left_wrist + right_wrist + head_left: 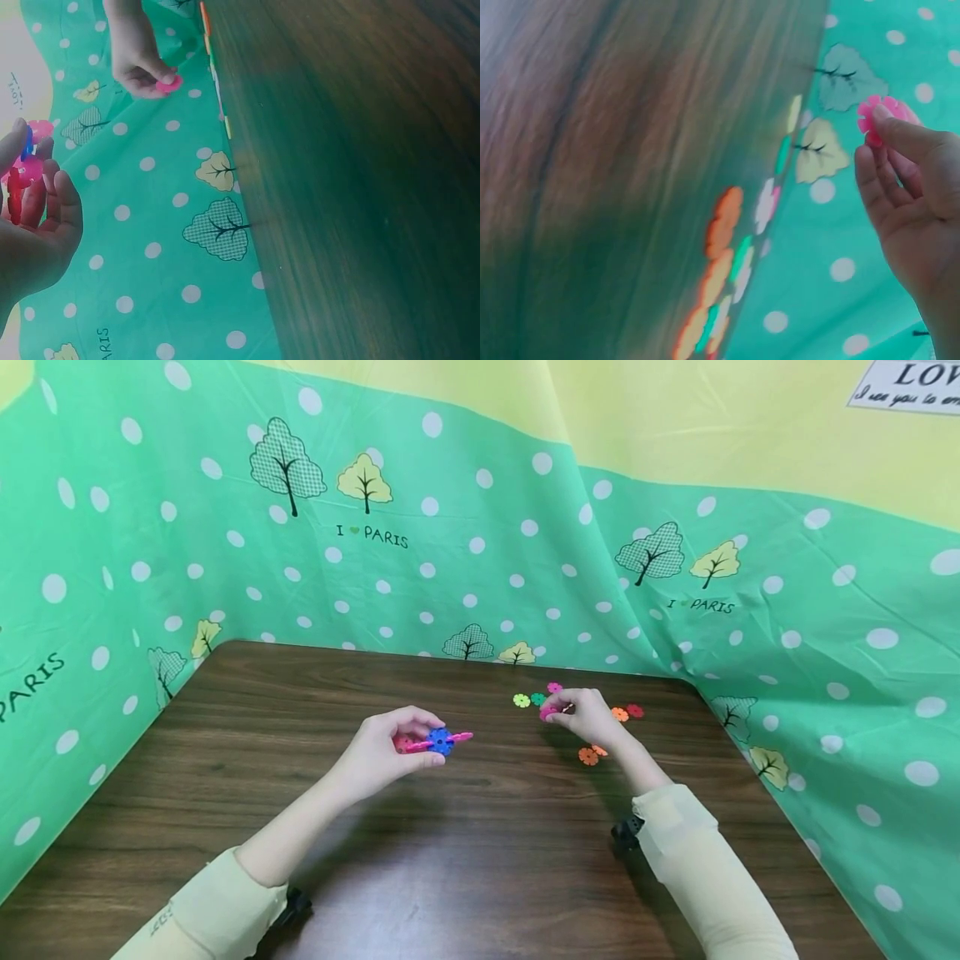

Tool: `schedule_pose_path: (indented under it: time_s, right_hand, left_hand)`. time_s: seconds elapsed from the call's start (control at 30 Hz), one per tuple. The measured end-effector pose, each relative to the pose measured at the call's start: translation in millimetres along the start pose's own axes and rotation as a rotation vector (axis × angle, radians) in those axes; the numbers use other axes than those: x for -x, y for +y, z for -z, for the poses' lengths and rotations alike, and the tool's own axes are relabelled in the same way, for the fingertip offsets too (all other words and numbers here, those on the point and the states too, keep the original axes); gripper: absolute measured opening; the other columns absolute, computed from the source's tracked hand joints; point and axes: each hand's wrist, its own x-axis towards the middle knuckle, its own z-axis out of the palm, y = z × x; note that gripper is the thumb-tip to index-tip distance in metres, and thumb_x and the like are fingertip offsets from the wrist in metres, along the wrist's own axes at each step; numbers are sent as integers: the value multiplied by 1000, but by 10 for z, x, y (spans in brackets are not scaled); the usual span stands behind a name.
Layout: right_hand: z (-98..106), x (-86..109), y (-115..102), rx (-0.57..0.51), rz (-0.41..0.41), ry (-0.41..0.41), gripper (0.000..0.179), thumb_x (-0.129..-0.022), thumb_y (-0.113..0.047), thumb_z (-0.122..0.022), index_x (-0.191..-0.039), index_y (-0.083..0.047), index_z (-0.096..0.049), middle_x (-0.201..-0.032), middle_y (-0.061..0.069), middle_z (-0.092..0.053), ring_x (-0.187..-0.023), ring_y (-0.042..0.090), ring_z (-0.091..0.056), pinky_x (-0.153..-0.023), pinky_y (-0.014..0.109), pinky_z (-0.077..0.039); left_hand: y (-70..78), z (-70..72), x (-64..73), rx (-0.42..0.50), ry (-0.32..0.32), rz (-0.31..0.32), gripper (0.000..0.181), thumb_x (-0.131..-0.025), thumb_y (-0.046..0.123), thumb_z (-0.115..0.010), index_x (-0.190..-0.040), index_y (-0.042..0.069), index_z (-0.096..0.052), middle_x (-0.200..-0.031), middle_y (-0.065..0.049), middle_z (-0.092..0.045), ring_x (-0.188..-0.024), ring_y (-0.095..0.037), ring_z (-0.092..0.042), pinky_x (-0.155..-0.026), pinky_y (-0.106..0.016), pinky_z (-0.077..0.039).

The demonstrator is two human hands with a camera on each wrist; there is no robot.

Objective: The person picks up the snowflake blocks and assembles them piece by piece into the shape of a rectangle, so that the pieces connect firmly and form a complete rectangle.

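Observation:
My left hand (375,752) holds a small joined cluster of notched plastic discs above the table. A blue disc (440,742) faces the head camera, with pink discs (461,737) set edge-on beside it; a red disc (14,196) shows in the left wrist view. Between thumb and fingertips, my right hand (588,717) pinches a single pink notched disc (875,116), raised over the loose pieces. The two hands are well apart. Part of the cluster is hidden behind the left fingers.
Loose flower-shaped discs lie near the table's far right: a yellow-green disc (521,701), a green disc (537,699), a pink disc (555,687), orange discs (588,757) and a red disc (635,711). A green dotted curtain (480,568) borders the brown table (450,877).

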Motion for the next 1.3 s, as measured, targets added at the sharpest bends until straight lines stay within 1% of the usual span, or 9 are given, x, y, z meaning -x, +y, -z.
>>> schedule_pose_path:
  time_s: [0.13, 0.3, 0.47, 0.53, 0.6, 0.7, 0.83, 1.07, 1.3]
  right_hand:
    - [36, -5, -132, -26, -2, 25, 5, -81, -10, -74, -85, -12, -72, -78, -2, -69, -73, 11, -63, -66, 26, -54]
    - [112, -7, -344, -59, -19, 60, 8, -81, -12, -75, -88, -13, -71, -78, 0, -69, -72, 17, -64, -62, 25, -54]
    - [181, 15, -569, -180, -45, 79, 12, -81, -10, -74, -93, -12, -69, -79, 3, -69, -74, 29, -67, -59, 34, -57]
    - [198, 28, -663, -219, -38, 93, 13, -82, -12, -74, -94, -12, -69, -79, 4, -69, -73, 28, -68, -58, 37, -57]
    - [205, 41, -759, -254, -26, 106, 15, -82, -15, -74, -95, -11, -69, -79, 6, -70, -70, 24, -68, -57, 38, -57]
    - [206, 66, -907, -305, -18, 113, 19, -81, -18, -75, -96, -10, -68, -80, 7, -70, -67, 19, -67, -55, 37, -56]
    - [187, 110, -1090, -395, -27, 94, 22, -80, -15, -76, -99, -8, -67, -84, 10, -71, -65, 19, -67, -56, 36, -57]
    - [120, 174, -1335, -528, -17, 39, 21, -83, -7, -71, -102, -1, -66, -87, 20, -69, -67, 33, -66, -60, 36, -57]
    - [57, 237, -1536, -591, -18, 18, 24, -82, -11, -73, -104, -3, -64, -84, 14, -70, -64, 33, -66, -58, 37, -57]
  left_hand:
    - [132, 8, 27, -3, -6, 16, 39, -74, 15, -81, -109, 13, -64, -89, -2, -70, -80, -14, -66, -67, -28, -53]
    - [288, 21, 73, 8, 1, -29, 36, -75, 8, -79, -107, 5, -63, -87, -7, -70, -79, -15, -66, -68, -26, -53]
    - [102, -11, 21, 24, 11, -32, 38, -73, 11, -81, -107, 10, -63, -87, -4, -70, -79, -14, -66, -67, -25, -53]
    - [7, -24, -10, 30, 12, -29, 39, -72, 14, -82, -107, 14, -64, -87, -1, -71, -79, -13, -67, -67, -26, -54]
    - [-21, -24, -17, 32, 12, -39, 39, -72, 17, -83, -106, 16, -64, -86, 0, -70, -79, -13, -67, -67, -27, -54]
    - [-28, -21, -22, 29, 15, -58, 39, -71, 21, -83, -105, 18, -64, -86, 1, -70, -79, -13, -67, -66, -28, -54]
    - [-11, -19, -20, 17, 22, -74, 38, -72, 21, -83, -104, 19, -64, -85, 2, -70, -79, -14, -66, -65, -28, -53]
    - [-2, -23, -21, 7, 33, -78, 37, -72, 18, -82, -104, 20, -64, -84, 3, -69, -77, -13, -66, -62, -28, -53]
    - [-6, -30, -26, -1, 34, -82, 37, -73, 18, -82, -105, 19, -64, -84, 3, -69, -78, -13, -66, -64, -29, -54]
